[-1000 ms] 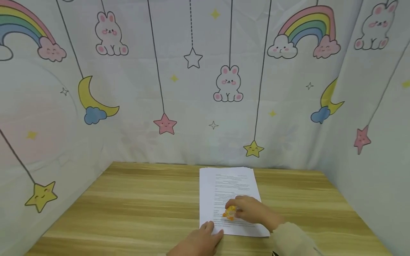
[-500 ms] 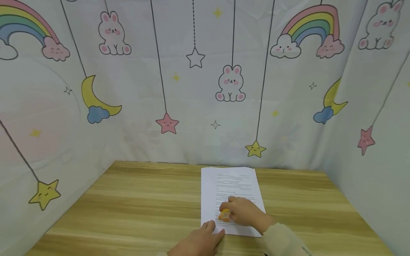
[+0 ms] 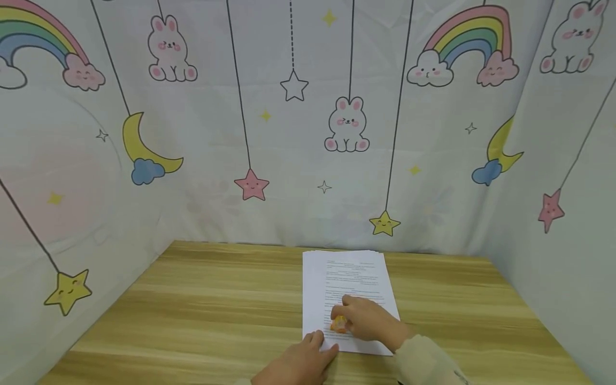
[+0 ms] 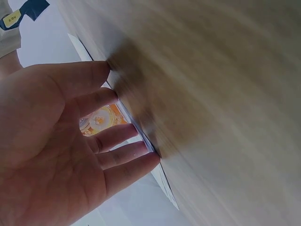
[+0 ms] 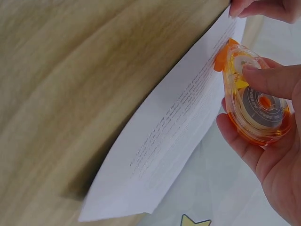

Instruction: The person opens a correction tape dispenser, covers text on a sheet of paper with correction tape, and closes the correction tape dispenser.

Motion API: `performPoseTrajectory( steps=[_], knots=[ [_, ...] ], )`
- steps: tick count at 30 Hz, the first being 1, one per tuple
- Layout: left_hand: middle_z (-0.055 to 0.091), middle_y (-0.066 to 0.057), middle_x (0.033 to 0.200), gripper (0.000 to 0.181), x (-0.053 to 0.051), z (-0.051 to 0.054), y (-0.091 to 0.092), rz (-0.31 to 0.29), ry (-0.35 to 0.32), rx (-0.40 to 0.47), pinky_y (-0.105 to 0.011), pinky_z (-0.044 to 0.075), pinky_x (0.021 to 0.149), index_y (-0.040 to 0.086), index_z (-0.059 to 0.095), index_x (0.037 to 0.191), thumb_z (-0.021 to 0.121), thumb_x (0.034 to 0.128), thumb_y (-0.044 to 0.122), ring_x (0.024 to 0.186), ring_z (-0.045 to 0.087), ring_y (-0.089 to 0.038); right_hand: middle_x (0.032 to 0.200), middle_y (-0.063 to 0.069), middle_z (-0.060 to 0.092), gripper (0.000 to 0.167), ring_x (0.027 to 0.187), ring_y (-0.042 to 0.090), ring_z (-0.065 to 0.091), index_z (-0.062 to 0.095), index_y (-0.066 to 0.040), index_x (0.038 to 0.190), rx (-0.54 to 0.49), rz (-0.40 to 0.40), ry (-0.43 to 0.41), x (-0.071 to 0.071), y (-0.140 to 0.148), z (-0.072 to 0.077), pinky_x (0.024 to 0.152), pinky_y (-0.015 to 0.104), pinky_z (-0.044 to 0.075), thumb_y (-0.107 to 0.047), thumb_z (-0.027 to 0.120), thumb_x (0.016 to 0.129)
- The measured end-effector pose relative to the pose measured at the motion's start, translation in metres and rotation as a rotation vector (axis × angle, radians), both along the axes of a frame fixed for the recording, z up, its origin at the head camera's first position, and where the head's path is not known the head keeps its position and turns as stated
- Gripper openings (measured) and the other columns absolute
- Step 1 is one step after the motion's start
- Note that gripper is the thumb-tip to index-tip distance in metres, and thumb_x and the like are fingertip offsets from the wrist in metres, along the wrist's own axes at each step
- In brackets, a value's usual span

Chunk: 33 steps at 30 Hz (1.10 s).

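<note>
My right hand [image 3: 369,319] grips a correction tape dispenser [image 5: 256,106] with a clear body and orange parts, thumb on one side and fingers on the other. Its orange tip [image 5: 221,59] is at the printed lines of a white sheet [image 3: 314,291], in the lower left part of the text. Whether the tip touches the paper is hard to tell. At the sheet's near left corner rests my left hand [image 3: 299,363], thumb and fingers spread, fingertips along the paper's edge in the left wrist view. The marked line itself is hidden by the dispenser.
More sheets lie under the top one, their edges [image 3: 380,253] showing at the far side. The wood-grain table [image 3: 216,310] extends around the paper. A white cloth [image 3: 289,149] printed with rabbits, stars and rainbows encloses the back and sides.
My right hand has moved left and slightly nearer across the text with the correction tape dispenser, then almost stopped. The left hand stays at the paper's corner. The head view has shifted slightly.
</note>
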<state>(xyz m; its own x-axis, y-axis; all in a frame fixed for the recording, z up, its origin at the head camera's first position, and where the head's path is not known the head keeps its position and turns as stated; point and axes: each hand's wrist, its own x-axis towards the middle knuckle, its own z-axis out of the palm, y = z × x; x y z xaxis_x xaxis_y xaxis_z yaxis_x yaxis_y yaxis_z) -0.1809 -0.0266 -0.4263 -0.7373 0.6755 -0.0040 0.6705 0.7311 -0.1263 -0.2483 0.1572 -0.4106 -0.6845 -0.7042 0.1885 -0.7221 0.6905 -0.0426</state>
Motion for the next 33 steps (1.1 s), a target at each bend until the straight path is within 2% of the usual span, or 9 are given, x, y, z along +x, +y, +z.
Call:
performPoseTrajectory(
  steps=[4,9,16,24,28,33],
  knots=[
    [0.048,-0.001,0.097,0.038,0.0,0.0,0.001,0.005,0.0,0.001,-0.022,0.045,0.06,0.026,0.055,0.12,0.064,0.0838,0.032,0.084,0.046,-0.011,0.077,-0.005,0.052,0.017,0.063,0.008,0.046,0.062,-0.022,0.092,0.062,0.041,0.056,0.0,-0.003,0.002,0.059,0.022,0.042,-0.013,0.067,0.079],
    [0.048,-0.001,0.098,0.039,-0.001,0.0,0.0,0.02,-0.007,0.01,-0.023,0.046,0.061,0.027,0.056,0.121,0.064,0.084,0.032,0.087,0.047,-0.012,0.081,-0.004,0.053,0.01,0.067,0.012,0.052,0.059,-0.023,0.092,0.138,0.049,0.091,0.001,-0.007,0.005,0.064,0.025,0.045,-0.025,0.063,0.084],
    [0.047,-0.001,0.097,0.038,-0.002,-0.001,0.0,0.015,-0.014,0.018,-0.024,0.045,0.059,0.027,0.056,0.122,0.063,0.0848,0.032,0.086,0.047,-0.012,0.082,-0.004,0.053,0.009,0.068,0.012,0.052,0.058,-0.023,0.093,0.17,0.042,0.078,0.001,-0.006,0.005,0.064,0.026,0.046,-0.024,0.062,0.085],
    [0.048,-0.001,0.109,0.044,-0.006,-0.004,0.002,0.07,-0.125,-0.011,-0.027,0.05,0.071,0.032,0.05,0.13,0.059,0.0873,0.037,0.098,0.048,-0.013,0.081,-0.004,0.052,0.008,0.067,0.011,0.051,0.058,-0.023,0.093,0.176,0.062,0.077,-0.001,-0.002,0.004,0.064,0.026,0.045,-0.027,0.061,0.086],
    [0.048,0.0,0.108,0.045,-0.006,-0.003,0.002,0.072,-0.13,-0.016,-0.026,0.049,0.072,0.032,0.05,0.131,0.06,0.0865,0.037,0.096,0.048,-0.012,0.08,-0.004,0.051,0.008,0.066,0.011,0.05,0.058,-0.023,0.093,0.176,0.07,0.086,-0.001,0.0,0.004,0.063,0.025,0.045,-0.025,0.061,0.086],
    [0.046,0.0,0.103,0.043,-0.004,0.0,0.001,0.047,-0.088,-0.015,-0.023,0.047,0.068,0.03,0.052,0.128,0.06,0.0864,0.036,0.089,0.045,-0.011,0.08,-0.005,0.05,0.012,0.066,0.01,0.05,0.058,-0.023,0.094,0.179,0.063,0.081,0.0,0.003,0.005,0.062,0.024,0.044,-0.019,0.063,0.083]
  ],
)
